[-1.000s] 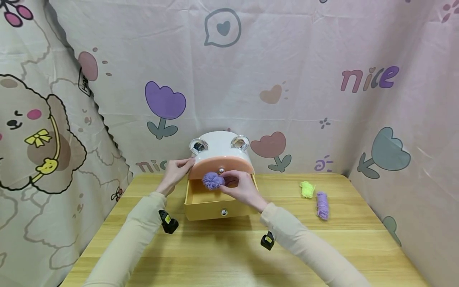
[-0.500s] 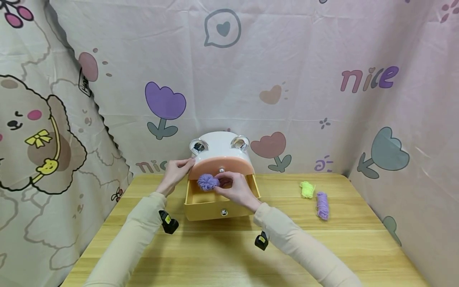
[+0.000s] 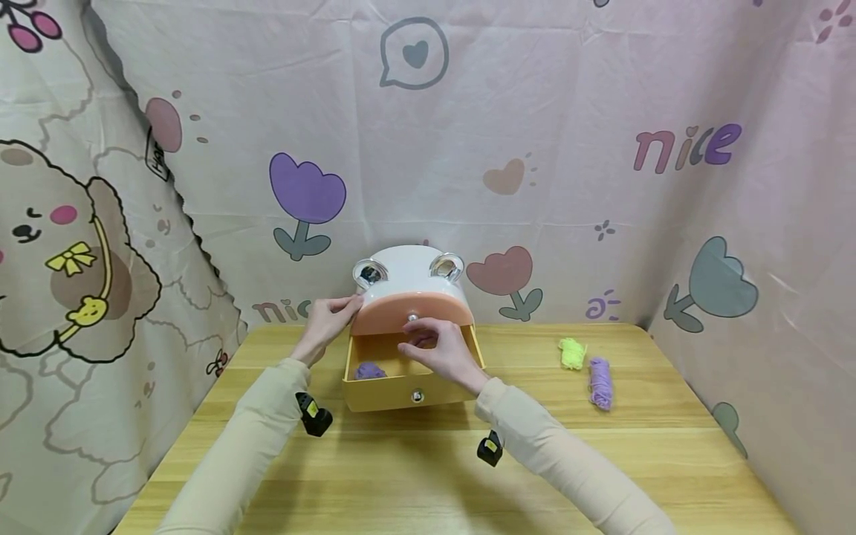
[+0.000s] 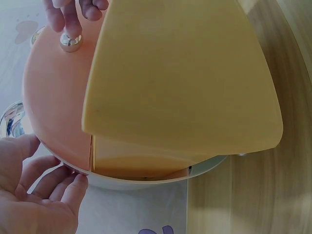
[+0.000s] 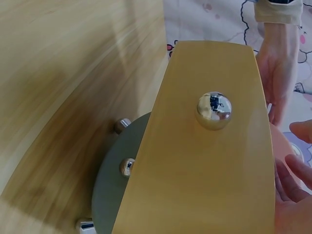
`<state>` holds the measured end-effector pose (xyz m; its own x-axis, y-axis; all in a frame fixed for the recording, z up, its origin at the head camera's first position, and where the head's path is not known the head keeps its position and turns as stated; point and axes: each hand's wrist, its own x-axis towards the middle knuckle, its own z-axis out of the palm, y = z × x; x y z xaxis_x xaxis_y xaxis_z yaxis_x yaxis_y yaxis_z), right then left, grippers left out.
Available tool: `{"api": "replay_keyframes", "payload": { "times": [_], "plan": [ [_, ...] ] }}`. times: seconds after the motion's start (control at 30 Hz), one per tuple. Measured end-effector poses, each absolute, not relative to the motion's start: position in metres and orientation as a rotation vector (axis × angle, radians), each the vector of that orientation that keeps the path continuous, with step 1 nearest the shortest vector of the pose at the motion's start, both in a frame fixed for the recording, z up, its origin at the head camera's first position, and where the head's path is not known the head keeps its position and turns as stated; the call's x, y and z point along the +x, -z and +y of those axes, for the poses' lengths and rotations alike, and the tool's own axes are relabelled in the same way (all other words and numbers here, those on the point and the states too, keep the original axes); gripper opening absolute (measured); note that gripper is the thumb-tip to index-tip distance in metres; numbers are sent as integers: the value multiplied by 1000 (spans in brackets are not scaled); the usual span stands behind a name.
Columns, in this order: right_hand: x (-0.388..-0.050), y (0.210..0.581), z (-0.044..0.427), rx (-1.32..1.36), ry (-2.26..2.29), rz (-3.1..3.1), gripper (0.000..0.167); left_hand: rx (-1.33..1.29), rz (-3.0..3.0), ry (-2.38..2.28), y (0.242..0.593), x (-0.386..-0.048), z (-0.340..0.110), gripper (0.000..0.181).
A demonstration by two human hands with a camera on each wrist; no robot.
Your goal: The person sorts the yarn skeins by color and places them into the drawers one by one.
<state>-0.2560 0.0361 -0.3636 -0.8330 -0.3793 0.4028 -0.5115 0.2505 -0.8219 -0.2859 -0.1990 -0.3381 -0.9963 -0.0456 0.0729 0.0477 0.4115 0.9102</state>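
Note:
A small cabinet with a white top (image 3: pixel 409 266) and round silver eyes has a peach upper drawer (image 3: pixel 381 315), closed, and a yellow drawer (image 3: pixel 381 394) pulled out. Inside the yellow one, at its front left, lies a purple yarn bundle (image 3: pixel 369 371), partly hidden by the drawer front. My left hand (image 3: pixel 325 325) rests its fingertips on the cabinet's left side, also visible in the left wrist view (image 4: pixel 41 190). Above the drawer's right half hovers my right hand (image 3: pixel 444 351), thumb and fingers apart, holding nothing.
On the wooden table (image 3: pixel 401 475), to the right of the cabinet, lie a yellow-green yarn bundle (image 3: pixel 572 354) and a long purple yarn bundle (image 3: pixel 601 383). A printed curtain (image 3: pixel 568 96) hangs behind the table.
The purple yarn moved left in my right hand, then dropped from its fingers into the yellow drawer. My right hand has shifted slightly left overall; my left hand stays in place.

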Motion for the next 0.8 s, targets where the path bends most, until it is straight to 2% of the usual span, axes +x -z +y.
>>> {"api": "replay_keyframes", "payload": {
  "times": [0.8],
  "plan": [
    [-253,364,64,749,-1711,-2275,30,7,-2577,1649,338,-286,-201,49]
  ]
}}
